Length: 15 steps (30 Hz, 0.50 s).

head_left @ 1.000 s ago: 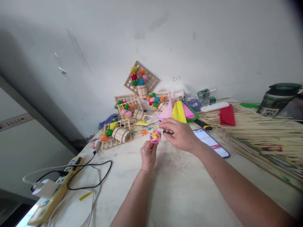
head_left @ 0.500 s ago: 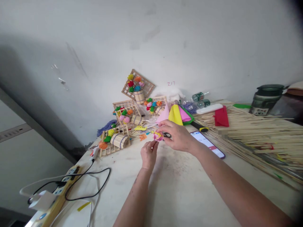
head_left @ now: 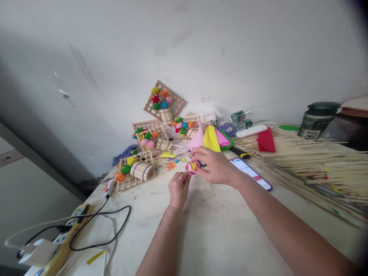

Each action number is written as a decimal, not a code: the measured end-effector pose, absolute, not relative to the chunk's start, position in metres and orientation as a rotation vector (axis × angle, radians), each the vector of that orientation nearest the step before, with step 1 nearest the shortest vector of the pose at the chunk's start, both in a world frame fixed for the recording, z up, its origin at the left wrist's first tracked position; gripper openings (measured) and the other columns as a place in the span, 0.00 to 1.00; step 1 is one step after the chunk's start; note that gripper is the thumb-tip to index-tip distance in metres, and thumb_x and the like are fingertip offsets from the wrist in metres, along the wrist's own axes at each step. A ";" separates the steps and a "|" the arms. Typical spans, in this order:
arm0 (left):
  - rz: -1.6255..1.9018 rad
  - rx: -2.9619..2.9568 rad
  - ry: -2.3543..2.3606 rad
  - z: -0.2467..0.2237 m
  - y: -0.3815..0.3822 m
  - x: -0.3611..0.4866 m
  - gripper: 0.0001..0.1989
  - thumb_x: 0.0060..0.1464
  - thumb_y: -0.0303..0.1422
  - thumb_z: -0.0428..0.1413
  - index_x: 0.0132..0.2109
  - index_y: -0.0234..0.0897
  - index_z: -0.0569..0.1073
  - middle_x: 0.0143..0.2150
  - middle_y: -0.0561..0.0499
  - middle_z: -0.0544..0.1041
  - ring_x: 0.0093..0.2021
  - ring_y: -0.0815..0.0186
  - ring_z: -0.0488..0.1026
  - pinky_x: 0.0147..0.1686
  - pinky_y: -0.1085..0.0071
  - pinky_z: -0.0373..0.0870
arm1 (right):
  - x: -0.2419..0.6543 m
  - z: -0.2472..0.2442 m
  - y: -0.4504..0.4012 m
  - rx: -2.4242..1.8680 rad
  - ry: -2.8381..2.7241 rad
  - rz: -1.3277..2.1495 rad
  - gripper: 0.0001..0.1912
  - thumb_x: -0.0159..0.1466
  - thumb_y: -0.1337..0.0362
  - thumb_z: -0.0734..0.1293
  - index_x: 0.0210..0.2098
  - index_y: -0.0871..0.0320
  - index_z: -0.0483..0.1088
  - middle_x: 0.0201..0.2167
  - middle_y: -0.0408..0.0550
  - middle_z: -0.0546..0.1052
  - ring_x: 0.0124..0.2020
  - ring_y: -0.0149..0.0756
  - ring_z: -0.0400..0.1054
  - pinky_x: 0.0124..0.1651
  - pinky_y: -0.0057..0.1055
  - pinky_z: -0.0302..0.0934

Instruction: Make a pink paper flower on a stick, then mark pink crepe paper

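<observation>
A small pink paper flower point(head_left: 191, 168) with a yellow centre is held up over the table between my hands. My left hand point(head_left: 178, 188) is closed, thumb and fingers pinching the flower from below at its base. From the right, my right hand point(head_left: 214, 165) has its fingers curved around the petals, with the fingertips at the flower's edge. A black loop, like a scissors handle point(head_left: 202, 164), shows just behind the right fingers; the rest of it is hidden. Paper scraps, among them an orange scrap point(head_left: 171, 166), lie beyond the left hand.
Stick lattices with flower baskets point(head_left: 141, 171) stand at the back left. Folded yellow paper point(head_left: 211, 138), a phone point(head_left: 253, 174), a black-and-yellow tool handle point(head_left: 243, 153) and many thin sticks point(head_left: 304, 165) lie rightward. A cabled power strip point(head_left: 67, 237) sits front left.
The flower has turned so its open yellow centre and pink petals show more clearly. Both hands stay close together around it. The whole view has shifted slightly.
</observation>
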State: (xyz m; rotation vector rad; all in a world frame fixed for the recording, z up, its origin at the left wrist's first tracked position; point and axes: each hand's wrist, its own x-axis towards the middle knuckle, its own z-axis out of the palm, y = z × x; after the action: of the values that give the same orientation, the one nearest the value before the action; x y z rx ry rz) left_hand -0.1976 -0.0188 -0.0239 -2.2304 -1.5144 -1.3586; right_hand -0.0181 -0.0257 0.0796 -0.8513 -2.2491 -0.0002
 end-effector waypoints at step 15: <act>-1.348 -2.231 -1.493 -0.024 -0.019 -0.197 0.11 0.54 0.34 0.49 0.29 0.36 0.72 0.24 0.50 0.70 0.26 0.70 0.66 0.27 0.76 0.60 | -0.021 0.076 -0.026 -0.864 -2.253 -0.037 0.05 0.54 0.68 0.62 0.31 0.57 0.69 0.46 0.48 0.68 0.45 0.37 0.64 0.42 0.33 0.60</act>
State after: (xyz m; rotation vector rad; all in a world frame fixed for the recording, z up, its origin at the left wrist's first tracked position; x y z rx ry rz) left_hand -0.1965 -0.0187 -0.0236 -2.2306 -1.4930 -1.3479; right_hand -0.0212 -0.0259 0.0763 -0.8640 -2.2534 -0.0371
